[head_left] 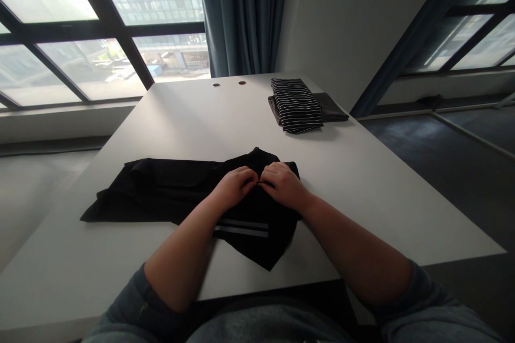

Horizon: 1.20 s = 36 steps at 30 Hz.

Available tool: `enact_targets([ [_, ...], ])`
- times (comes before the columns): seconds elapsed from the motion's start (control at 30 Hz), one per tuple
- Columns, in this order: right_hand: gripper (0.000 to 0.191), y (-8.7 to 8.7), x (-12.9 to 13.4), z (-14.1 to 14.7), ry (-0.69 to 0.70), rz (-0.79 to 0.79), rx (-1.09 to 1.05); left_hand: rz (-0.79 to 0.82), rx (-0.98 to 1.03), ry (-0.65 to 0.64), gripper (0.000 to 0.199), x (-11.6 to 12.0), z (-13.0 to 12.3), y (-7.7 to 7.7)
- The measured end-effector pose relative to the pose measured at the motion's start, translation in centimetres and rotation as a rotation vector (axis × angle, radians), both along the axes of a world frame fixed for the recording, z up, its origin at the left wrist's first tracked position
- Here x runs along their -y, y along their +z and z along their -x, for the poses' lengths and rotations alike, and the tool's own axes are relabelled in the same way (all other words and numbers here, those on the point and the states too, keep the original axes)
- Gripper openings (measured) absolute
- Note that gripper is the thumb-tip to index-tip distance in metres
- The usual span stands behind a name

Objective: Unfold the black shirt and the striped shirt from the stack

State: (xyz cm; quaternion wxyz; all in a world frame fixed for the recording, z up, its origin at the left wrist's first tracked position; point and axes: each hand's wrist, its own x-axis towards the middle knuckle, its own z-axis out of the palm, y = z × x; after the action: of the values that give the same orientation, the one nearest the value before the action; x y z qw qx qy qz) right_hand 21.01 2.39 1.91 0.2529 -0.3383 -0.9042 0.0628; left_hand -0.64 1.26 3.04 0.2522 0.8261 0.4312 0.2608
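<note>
We note a black garment (161, 187) on the surface (362, 198): soft, light, limp, best taken at its folds. On it, the left hand (235, 187) and right hand (284, 185) pinch cloth, fingertips meeting. Beyond the garment, rightward, a folded striped cloth (295, 104) overlaps dark grey cloth (330, 107). We read no writing.

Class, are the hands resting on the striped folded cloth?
No, the left hand and right hand rest on a black garment, away from the striped folded cloth.
</note>
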Motion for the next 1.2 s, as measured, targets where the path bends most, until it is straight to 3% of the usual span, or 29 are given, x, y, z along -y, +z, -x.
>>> enact_targets([
  [0.2,0.012,0.0,0.2,0.5,-0.155,-0.113,-0.001,-0.037,0.031,0.083,0.009,0.1,-0.3,0.0],
  [0.37,0.013,0.0,-0.1,0.2,-0.149,-0.129,0.014,-0.129,-0.173,0.124,0.019,0.2,0.1,-0.1],
  [0.53,0.01,0.7,-0.4,-0.9,-0.03,-0.005,0.003,-0.119,-0.266,0.042,0.021,0.0,1.1,-0.1],
  [0.77,0.024,1.1,-1.5,-3.4,0.092,0.238,0.098,0.007,-0.383,0.083,0.019,-0.1,1.5,-0.5],
  [0.93,0.022,0.5,-1.5,-2.6,0.14,0.182,0.163,0.024,-0.462,0.0,0.019,0.4,1.4,-0.1],
  [1.2,0.016,0.7,-0.8,-2.0,0.188,0.104,0.147,0.237,-0.383,-0.189,0.011,0.9,2.2,1.2],
])
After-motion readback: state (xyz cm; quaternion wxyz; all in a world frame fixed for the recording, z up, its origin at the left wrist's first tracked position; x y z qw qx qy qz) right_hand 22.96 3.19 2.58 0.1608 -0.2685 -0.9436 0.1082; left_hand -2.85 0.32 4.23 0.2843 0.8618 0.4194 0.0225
